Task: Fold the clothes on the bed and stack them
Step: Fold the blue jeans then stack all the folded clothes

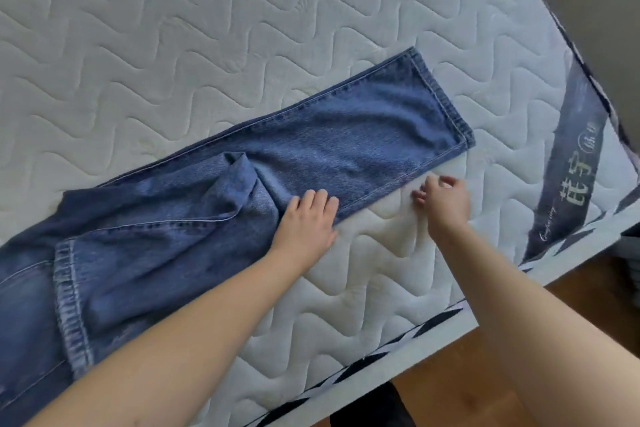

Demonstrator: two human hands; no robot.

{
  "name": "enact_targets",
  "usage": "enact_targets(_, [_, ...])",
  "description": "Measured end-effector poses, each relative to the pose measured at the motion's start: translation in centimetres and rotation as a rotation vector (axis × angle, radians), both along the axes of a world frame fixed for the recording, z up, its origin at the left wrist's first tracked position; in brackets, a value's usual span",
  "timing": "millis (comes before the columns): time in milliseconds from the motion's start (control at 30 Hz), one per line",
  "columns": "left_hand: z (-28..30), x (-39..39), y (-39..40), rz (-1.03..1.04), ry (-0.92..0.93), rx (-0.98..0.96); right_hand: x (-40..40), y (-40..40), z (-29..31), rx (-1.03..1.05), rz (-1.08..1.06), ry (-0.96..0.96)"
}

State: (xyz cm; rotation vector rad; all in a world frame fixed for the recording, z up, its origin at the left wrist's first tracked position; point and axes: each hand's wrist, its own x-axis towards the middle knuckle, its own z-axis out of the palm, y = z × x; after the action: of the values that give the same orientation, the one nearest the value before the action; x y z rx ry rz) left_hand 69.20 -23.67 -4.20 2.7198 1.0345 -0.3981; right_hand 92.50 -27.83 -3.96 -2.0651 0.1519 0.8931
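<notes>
While the left hand (pixel 304 222) lies flat with its fingers spread, palm down on the near edge of the jeans (pixel 263 184), the right hand (pixel 445 199) sits just beside that same edge, farther to the right, fingers loosely curled and slightly parted over the bare mattress (pixel 207 28); whether its fingertips touch the denim I cannot tell, and it grips nothing. Both forearms reach in bare from the near side.

From under the left palm the jeans run in a long band, slanting from the near left up to the far right. They are mid-blue denim, faded paler in patches, with lighter stitching along the seams. The legs seem to lie one on the other, ending in a straight hemmed cuff at the far right. Just left of the hand the cloth bunches into a raised fold. At the near left a thick stitched band shows, and the garment runs out of view there.

Around it spreads the white quilted mattress, wave-stitched, with a blue printed label (pixel 571 163) at the right and wooden floor (pixel 485 374) beyond the near edge.
</notes>
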Motion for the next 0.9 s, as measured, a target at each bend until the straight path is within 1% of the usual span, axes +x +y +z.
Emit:
enact_targets(100, [-0.4, 1.1, -0.6, -0.021, -0.011, 0.116, 1.6, 0.9, 0.1, 0.163, -0.089, 0.143])
enact_targets(233, [-0.2, 2.1, -0.2, -0.06, 0.008, 0.223, 3.9, 2.7, 0.3, 0.269, -0.086, 0.228])
enact_targets(300, [0.2, 2.6, 0.0, -0.079, 0.026, 0.267, 5.3, 3.4, 0.7, 0.229, -0.071, 0.177])
enact_targets(367, [0.7, 3.0, 0.1, -0.107, 0.008, 0.302, 7.0, 4.0, 1.0, 0.125, -0.013, 0.019])
enact_targets(467, [1.3, 3.9, -0.1, -0.167, -0.071, 0.341, 9.3, 4.5, 1.6, -0.005, 0.184, -0.263])
enact_targets(533, [1.5, 4.4, -0.4, -0.191, -0.107, 0.327, 10.0, 4.6, 1.9, -0.061, 0.264, -0.378])
enact_targets(600, [1.3, 4.5, -0.6, -0.213, -0.105, 0.276, 10.3, 4.5, 1.5, -0.061, 0.249, -0.399])
enact_targets(633, [1.2, 4.5, -0.7, -0.213, -0.096, 0.238, 10.5, 4.4, 1.0, -0.047, 0.228, -0.357])
enact_targets(733, [0.7, 4.3, -1.0, -0.16, -0.057, 0.155, 11.1, 4.0, -0.1, 0.038, 0.138, -0.109])
enact_targets(767, [0.5, 4.2, -1.1, -0.13, -0.041, 0.147, 11.3, 3.9, -0.3, 0.055, 0.138, -0.085])
enact_targets(833, [0.3, 4.2, -1.4, -0.073, 0.001, 0.15, 11.9, 3.8, -0.4, 0.04, 0.176, -0.175])
enact_targets(900, [0.2, 4.3, -1.5, -0.059, 0.041, 0.152, 12.3, 3.9, -0.1, 0.033, 0.146, -0.27])
